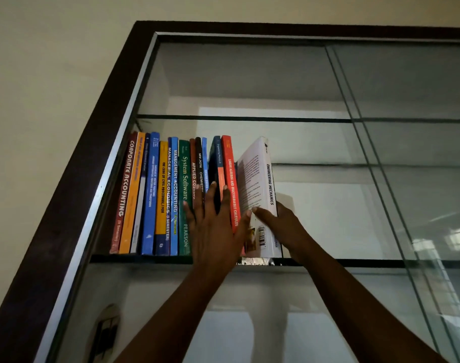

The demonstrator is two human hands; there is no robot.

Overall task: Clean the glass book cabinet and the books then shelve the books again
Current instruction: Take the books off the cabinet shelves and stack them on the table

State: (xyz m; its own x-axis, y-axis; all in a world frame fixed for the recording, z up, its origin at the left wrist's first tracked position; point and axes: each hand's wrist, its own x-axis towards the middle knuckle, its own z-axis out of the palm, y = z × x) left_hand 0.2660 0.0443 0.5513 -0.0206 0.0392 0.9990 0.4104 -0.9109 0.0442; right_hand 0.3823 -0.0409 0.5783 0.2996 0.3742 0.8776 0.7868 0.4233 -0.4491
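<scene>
RISK: row of books [158, 195] could fan rightward if the left grip [210, 226] — flat, fingers straight on the spines — lifts early | AXIS: white book [257, 184] near upright, top leaning right, spine outward | GRIP: right grip [284, 226] clasps it | WHERE: centre frame, on glass shelf [145, 258], at the row's right end

cabinet [100, 142]: dark wood frame, glass shelves, glass door pane at right. row of books [155, 195] upright, spines out, at the left end of the middle shelf [354, 263]. white book [255, 184], "Engineering Mechanics", at the row's right end, angled off the row, back cover showing.
</scene>
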